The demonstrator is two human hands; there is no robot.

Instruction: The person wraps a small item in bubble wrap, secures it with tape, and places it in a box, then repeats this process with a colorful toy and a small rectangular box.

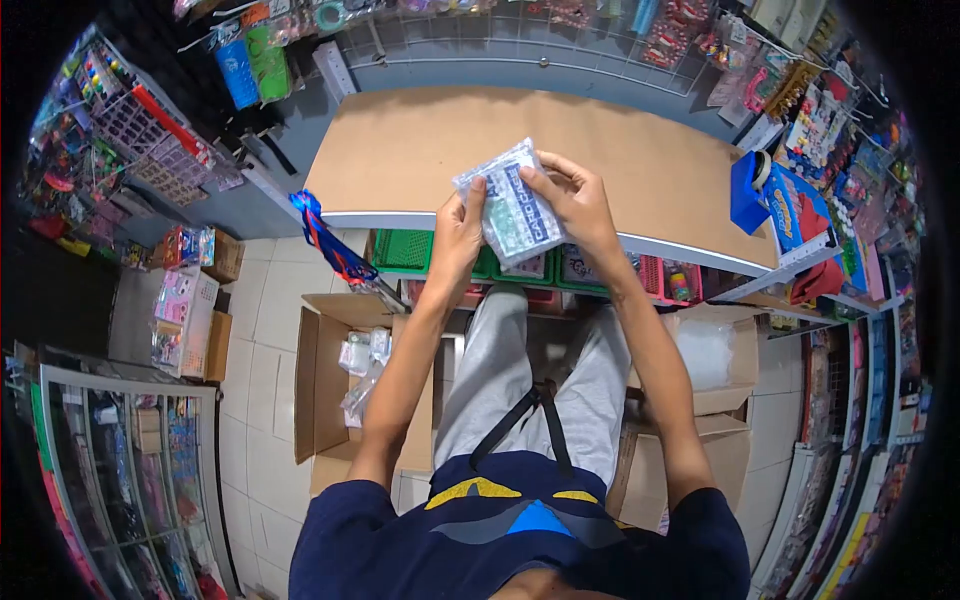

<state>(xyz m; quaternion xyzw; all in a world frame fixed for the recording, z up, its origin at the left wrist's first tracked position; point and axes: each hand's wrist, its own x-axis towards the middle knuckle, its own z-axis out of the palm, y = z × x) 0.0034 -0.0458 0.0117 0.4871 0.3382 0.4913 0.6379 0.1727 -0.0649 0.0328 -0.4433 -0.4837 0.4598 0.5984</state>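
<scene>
Cardboard forms the open box [318,390] on the floor at the left, with a few clear packets [362,365] lying inside it. Next comes the left hand [458,235], pinching the lower left edge of a clear packet of card cases [515,210]. The right hand [578,205] clamps its upper right corner, so both hands are closed on it, close together. The packet hangs in the air over the front edge of the brown counter [400,150], not set down. As I judge it, one packet is in hand and those in the box are untouched. A blue tape dispenser [750,190] stands further right.
</scene>
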